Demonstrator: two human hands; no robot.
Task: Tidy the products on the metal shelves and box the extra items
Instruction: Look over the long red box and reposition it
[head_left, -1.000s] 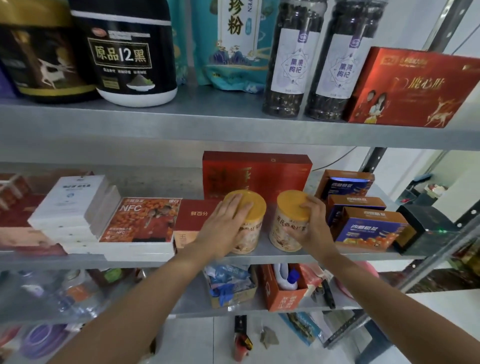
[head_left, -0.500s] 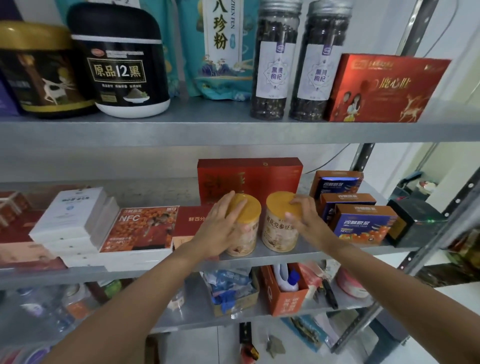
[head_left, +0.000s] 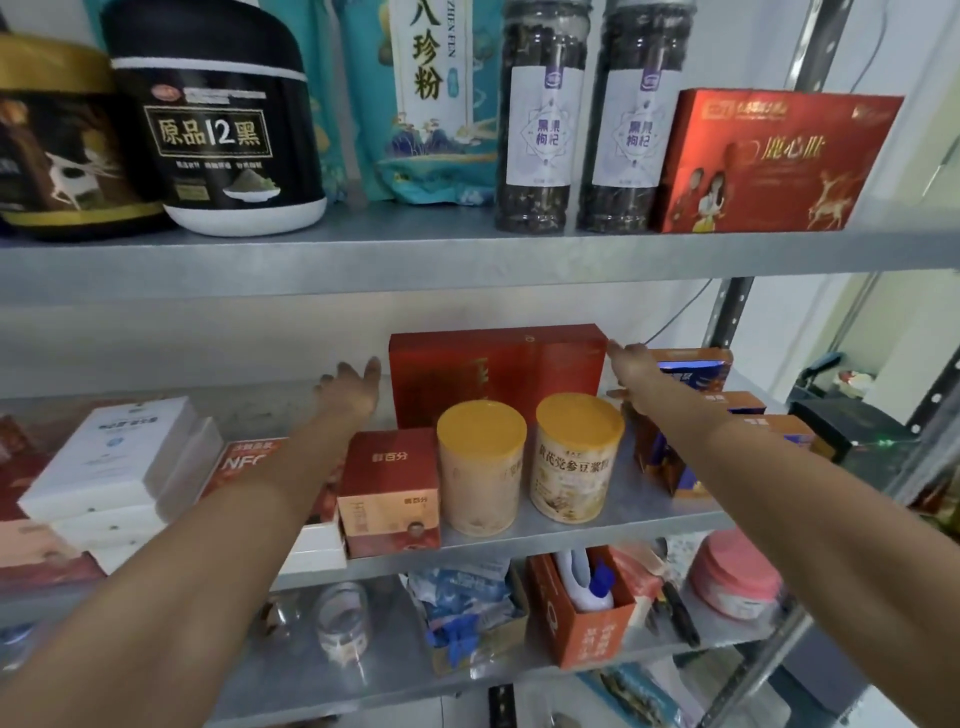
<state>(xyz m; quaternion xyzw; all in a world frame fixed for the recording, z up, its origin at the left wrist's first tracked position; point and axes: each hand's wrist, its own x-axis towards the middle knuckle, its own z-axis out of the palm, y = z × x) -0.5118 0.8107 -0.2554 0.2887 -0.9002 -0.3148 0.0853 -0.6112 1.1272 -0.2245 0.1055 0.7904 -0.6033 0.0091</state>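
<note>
Two beige cans with yellow lids, the left can and the right can, stand side by side at the front of the middle metal shelf. Behind them a large red box stands upright at the back. My left hand is beside the box's left edge, fingers spread, apart from it by a small gap. My right hand is at the box's right edge; I cannot tell whether it touches the box. Neither hand holds anything.
A small red box and an NFC box under white boxes sit left of the cans; orange-blue boxes sit right. Black tubs, a teal bag, two dark jars and a red box fill the upper shelf. Clutter fills the lower shelf.
Both hands left the two yellow-lidded cans and moved back to either side of the large red box. The cans now stand free at the shelf front.
</note>
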